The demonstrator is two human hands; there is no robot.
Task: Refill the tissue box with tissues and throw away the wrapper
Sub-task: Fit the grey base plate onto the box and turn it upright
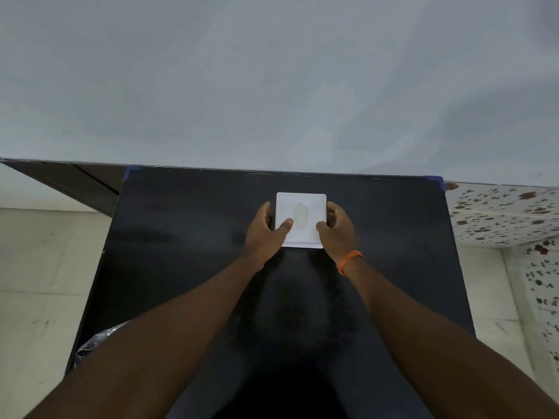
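A white square tissue box (311, 204) with an oval slot in its top stands on the black table (187, 237), towards the far edge. My left hand (263, 231) grips its left side, thumb lying on the top near the slot. My right hand (337, 229), with an orange band on the wrist, holds the right side, thumb on the top. No tissue pack or wrapper shows on the table.
A grey wall rises right behind the table. Pale floor tiles lie to the left, flower-patterned tiles to the right. Something shiny and crumpled (96, 340) peeks out beside the table's near left edge, partly hidden by my left arm.
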